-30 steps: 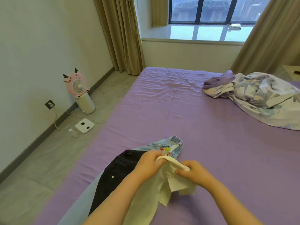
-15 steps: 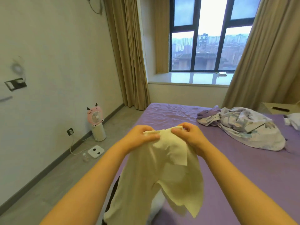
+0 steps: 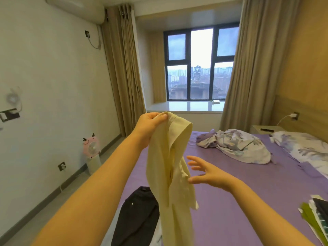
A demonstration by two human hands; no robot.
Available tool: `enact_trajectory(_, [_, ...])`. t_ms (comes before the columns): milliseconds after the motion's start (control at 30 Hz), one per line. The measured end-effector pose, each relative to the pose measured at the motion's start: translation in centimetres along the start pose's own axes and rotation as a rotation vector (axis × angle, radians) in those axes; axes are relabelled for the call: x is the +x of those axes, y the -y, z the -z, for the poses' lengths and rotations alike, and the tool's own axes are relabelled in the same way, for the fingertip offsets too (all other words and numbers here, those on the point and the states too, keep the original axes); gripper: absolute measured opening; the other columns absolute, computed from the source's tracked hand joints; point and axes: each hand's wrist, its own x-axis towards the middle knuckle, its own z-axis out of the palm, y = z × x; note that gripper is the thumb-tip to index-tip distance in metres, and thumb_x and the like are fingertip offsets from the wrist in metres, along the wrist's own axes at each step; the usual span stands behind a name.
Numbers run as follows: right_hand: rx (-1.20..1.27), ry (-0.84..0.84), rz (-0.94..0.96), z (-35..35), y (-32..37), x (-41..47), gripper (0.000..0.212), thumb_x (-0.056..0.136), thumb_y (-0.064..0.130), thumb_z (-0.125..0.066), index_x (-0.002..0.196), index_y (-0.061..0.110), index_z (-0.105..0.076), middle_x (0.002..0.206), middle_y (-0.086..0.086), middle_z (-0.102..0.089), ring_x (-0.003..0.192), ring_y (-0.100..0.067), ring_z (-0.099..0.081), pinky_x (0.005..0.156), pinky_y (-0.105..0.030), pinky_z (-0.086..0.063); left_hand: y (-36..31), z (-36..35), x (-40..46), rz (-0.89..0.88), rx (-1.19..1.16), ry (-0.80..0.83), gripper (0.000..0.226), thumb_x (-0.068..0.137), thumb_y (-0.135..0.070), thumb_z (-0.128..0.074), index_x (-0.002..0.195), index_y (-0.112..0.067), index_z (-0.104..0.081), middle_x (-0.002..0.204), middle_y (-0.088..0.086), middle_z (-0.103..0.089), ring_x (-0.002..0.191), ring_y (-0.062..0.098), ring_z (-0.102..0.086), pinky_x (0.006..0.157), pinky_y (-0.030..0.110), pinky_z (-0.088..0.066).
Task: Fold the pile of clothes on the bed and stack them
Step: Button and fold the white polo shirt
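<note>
The left hand [image 3: 150,125] pinches the pale yellow shirt [image 3: 170,167] by one top corner near the collar and holds it up over the purple bed [image 3: 248,192], so the garment hangs with its long axis running straight down toward the black trousers [image 3: 138,217] lying on the sheet below it. The right hand [image 3: 209,174] grips nothing: its fingers are spread and relaxed, just to the right of the hanging shirt at about mid-length, the thumb close to the fabric's edge, though whether it touches cannot be told. That makes the right hand the nearer one to the free side of the shirt, and it probably needs to catch the opposite shoulder to spread the cloth flat. A few folded garments [image 3: 316,215] lie at the bed's right edge.
</note>
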Motion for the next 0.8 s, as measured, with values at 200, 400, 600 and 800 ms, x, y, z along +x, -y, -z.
enact_trajectory(200, [0.084,-0.121,0.083,-5.1,0.0,-5.6,0.072,0.079,0.033,-0.076,0.13,0.056,-0.032,0.124,0.02,-0.054,0.113,0.008,-0.052,0.09,-0.01,-0.044,-1.8,-2.9,-4.2,0.074,-0.124,0.077,0.021,0.089,-0.027,-0.065,0.103,-0.012,-0.07,0.085,0.005,-0.072,0.076,0.018,-0.068,0.066,0.032,-0.057])
enact_trajectory(400, [0.089,-0.266,0.128,-7.4,0.8,-10.2,0.099,0.078,0.037,-0.076,0.148,0.046,-0.006,0.125,0.013,-0.054,0.114,-0.01,-0.055,0.097,-0.033,-0.047,-2.0,-6.8,-7.7,0.21,-0.213,0.097,0.026,0.092,-0.024,-0.062,0.111,-0.007,-0.066,0.085,0.007,-0.071,0.074,0.019,-0.067,0.066,0.032,-0.057])
enact_trajectory(600, [0.049,-0.401,0.113,-5.5,1.1,-13.6,0.022,0.088,0.03,-0.066,0.105,0.019,-0.059,0.095,0.008,-0.062,0.091,-0.013,-0.06,0.078,-0.025,-0.049,-2.7,-9.5,-9.8,0.265,-0.184,0.056,0.019,0.09,-0.024,-0.065,0.103,-0.01,-0.068,0.085,0.008,-0.071,0.074,0.022,-0.067,0.058,0.032,-0.056])
enact_trajectory(800, [0.066,-0.663,0.215,3.8,-1.4,-18.7,0.033,0.096,0.03,-0.051,0.073,0.007,-0.049,0.065,-0.002,-0.046,0.06,-0.009,-0.039,0.056,-0.023,-0.033,-1.2,-11.1,-10.9,0.21,0.026,-0.012,0.017,0.086,-0.03,-0.07,0.091,-0.014,-0.073,0.081,0.005,-0.074,0.077,0.021,-0.068,0.057,0.027,-0.055])
